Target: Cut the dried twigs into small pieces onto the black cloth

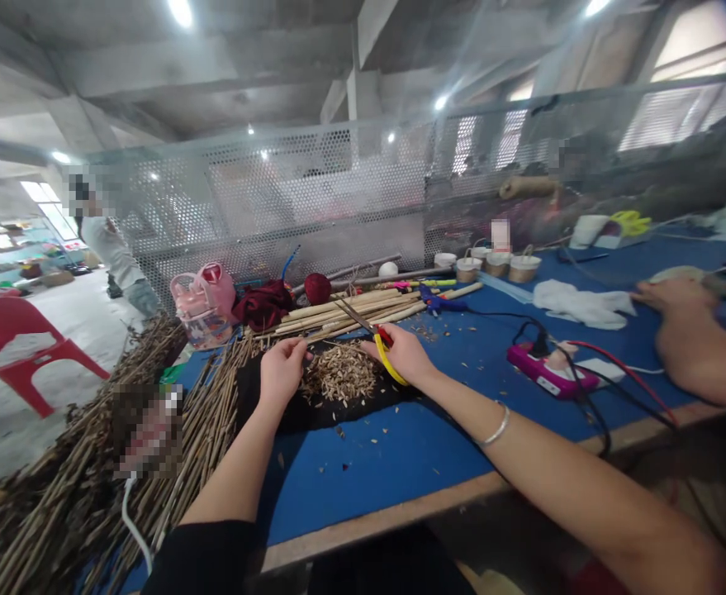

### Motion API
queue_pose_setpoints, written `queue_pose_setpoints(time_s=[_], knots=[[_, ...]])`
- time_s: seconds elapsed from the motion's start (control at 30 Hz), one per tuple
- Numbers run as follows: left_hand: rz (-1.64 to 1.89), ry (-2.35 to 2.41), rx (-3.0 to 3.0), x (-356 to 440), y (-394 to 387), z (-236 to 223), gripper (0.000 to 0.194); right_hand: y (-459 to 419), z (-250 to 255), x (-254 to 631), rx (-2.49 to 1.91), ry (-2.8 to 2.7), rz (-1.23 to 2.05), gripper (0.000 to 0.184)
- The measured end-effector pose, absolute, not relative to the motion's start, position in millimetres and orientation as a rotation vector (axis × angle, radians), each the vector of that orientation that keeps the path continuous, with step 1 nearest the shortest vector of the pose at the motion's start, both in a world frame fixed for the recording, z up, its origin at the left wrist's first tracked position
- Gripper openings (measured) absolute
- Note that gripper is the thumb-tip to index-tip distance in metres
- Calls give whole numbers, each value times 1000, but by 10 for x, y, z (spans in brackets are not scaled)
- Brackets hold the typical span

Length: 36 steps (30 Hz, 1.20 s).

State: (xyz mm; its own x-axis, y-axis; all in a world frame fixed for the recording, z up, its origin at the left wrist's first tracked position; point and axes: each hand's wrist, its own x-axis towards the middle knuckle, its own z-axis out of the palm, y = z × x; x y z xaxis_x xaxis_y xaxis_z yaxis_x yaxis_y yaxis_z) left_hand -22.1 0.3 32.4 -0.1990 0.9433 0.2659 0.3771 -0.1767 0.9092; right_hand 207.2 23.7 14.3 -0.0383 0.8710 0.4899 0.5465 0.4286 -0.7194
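Observation:
My right hand (pixel 405 354) is closed round a pair of scissors (pixel 384 351) with red and yellow handles. Their blades point up and to the left, over the far side of a pile of small cut, straw-coloured pieces (pixel 341 372). That pile lies on a black cloth (pixel 288 417) on the blue table. At its left edge my left hand (pixel 283 368) is closed in a pinch; whatever the fingertips hold is too small to make out. Just beyond both hands lies a bundle of peeled pale sticks (pixel 350 312).
Long dry stalks (pixel 195 438) cover the table's left side. A pink bag (pixel 205 302), dark red yarn (pixel 317 288), a blue glue gun (pixel 440 302), and a purple power strip (pixel 548 372) with trailing cords surround the work area. Another person's arm (pixel 703 347) is at right.

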Motion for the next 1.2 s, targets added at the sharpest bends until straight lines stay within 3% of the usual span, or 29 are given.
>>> queue_pose_setpoints(time_s=[0.17,0.33,0.6,0.77,1.0,1.2], knots=[[1399,1170,1080,22,45,375,27,295,381,1832,-1114,-1731,533,33],[1484,1150,1000,42,84,347,28,271,312,1519,-1037,-1600,646,36],[1520,1761,1974,-189,-94,296,25,147,157,1554,-936,-1481,674,27],[1234,1971,2376,-46,-213,343,28,130,197,1555,-821,-1395,981,30],[1051,1902,2545,88,-252,308,30,165,125,1516,-864,-1349,953,30],[1134,1549,2619,121,-249,290,23,184,121,1519,-833,-1284,1070,25]])
